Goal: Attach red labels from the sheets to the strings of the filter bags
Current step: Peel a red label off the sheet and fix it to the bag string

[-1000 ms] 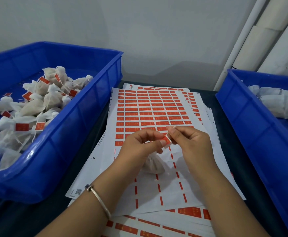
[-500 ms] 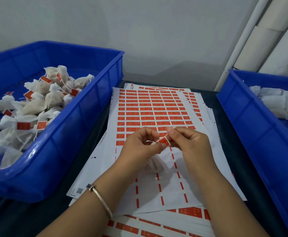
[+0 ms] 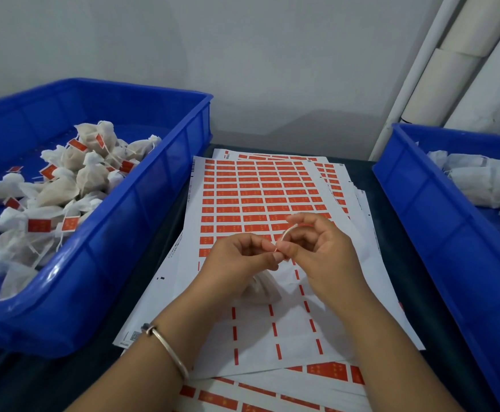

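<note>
A white filter bag [image 3: 261,289] lies on the top label sheet [image 3: 260,203], mostly hidden under my hands. My left hand [image 3: 240,257] and my right hand [image 3: 317,251] meet above it and pinch a red label [image 3: 278,248] between thumbs and forefingers. The label shows only as a thin red edge. The bag's white string [image 3: 287,231] arcs up from the pinch across my right fingers. The sheet holds rows of red labels in its far half; its near half is peeled, with short red dashes left.
A blue bin [image 3: 118,233] at left holds several labelled filter bags [image 3: 64,185]. Another blue bin [image 3: 439,221] at right holds plain white bags [image 3: 486,182]. More label sheets [image 3: 272,394] lie stacked beneath on the dark table. White pipes [image 3: 439,63] stand at back right.
The red label was flat and open between my fingertips; now it is folded shut and pinched edge-on. My right fingers have lifted and the string loops over them.
</note>
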A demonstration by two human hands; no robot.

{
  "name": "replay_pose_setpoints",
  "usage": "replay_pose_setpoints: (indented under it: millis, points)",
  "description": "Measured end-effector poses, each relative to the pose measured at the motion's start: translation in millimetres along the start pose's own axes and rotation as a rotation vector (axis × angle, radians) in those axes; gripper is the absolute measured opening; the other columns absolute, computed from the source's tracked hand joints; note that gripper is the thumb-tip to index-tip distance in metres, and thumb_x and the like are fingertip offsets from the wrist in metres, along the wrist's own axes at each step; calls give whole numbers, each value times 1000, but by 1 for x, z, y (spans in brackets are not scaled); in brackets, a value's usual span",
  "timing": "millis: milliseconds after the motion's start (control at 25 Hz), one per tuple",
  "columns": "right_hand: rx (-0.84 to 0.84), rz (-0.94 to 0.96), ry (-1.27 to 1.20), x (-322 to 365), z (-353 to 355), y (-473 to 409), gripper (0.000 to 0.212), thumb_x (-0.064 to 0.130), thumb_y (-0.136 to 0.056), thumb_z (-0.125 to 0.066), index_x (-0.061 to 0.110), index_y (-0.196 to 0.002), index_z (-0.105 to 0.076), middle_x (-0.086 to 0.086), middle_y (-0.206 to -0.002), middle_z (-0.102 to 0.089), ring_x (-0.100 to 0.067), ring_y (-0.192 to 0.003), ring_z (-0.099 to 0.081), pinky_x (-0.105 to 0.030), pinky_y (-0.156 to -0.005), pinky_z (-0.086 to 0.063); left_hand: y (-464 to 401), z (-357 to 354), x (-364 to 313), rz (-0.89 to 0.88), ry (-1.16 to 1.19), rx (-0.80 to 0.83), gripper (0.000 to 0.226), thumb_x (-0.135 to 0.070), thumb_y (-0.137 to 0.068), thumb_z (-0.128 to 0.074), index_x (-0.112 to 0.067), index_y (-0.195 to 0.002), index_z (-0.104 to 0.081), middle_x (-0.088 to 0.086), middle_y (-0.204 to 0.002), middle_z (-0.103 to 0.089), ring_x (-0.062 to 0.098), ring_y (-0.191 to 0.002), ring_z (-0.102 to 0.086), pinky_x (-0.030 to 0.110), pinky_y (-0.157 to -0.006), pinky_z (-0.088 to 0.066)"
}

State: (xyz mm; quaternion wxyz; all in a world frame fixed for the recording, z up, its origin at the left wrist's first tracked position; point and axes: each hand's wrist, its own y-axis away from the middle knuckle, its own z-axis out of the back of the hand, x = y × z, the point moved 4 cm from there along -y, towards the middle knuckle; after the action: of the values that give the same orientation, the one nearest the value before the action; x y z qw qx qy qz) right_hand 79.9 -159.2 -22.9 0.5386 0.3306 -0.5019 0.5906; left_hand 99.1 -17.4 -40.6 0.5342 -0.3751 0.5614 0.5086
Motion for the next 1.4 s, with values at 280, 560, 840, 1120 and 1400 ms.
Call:
replay_pose_setpoints:
  millis: [280, 560, 840, 1120, 1400]
  points:
    - [-7, -12, -77, -1, -3, 0, 41, 18, -74, -78, 34, -107, -61, 18, -85, -71, -1, -84, -68, -10, -69, -52, 2, 5, -1, -58, 72, -97, 3, -22, -82, -67, -21, -79, -69, -9, -71, -70, 5, -69, -67, 21, -67, -47]
    - [-11, -37, -100, -8, -1, 1, 37, 13, -79, -74, 34, -107, -61, 16, -88, -72, -2, -88, -68, -10, -70, -52, 3, 4, -3, -90, 50, -126, 4, -25, -80, -70, -28, -78, -70, -17, -74, -69, -2, -74, -65, 10, -57, -47]
    - [-12, -101, -212, -8, -7, 3, 33, 38, -73, -68, 39, -104, -61, 17, -90, -71, -2, -87, -68, -10, -64, -50, 5, 13, -11, -170, 19, -224, 10, -23, -80, -69, -31, -74, -68, -22, -77, -68, -2, -77, -64, 8, -60, -47]
    - [27, -145, -236, -10, -15, 6, 36, 48, -65, -64, 36, -99, -66, 24, -93, -70, 1, -87, -67, -6, -58, -48, 13, 20, -29, -222, -65, -245, 10, -22, -79, -72, -29, -73, -68, -23, -71, -67, -7, -72, -63, 4, -54, -45]
    - [42, -130, -181, -18, -15, 2, 38, 48, -70, -58, 33, -105, -63, 19, -88, -72, -1, -83, -67, -5, -58, -47, 51, 65, -113, -464, -184, -299, 15, -38, -73, -63, -23, -77, -62, -15, -72, -69, 1, -70, -66, 16, -63, -55]
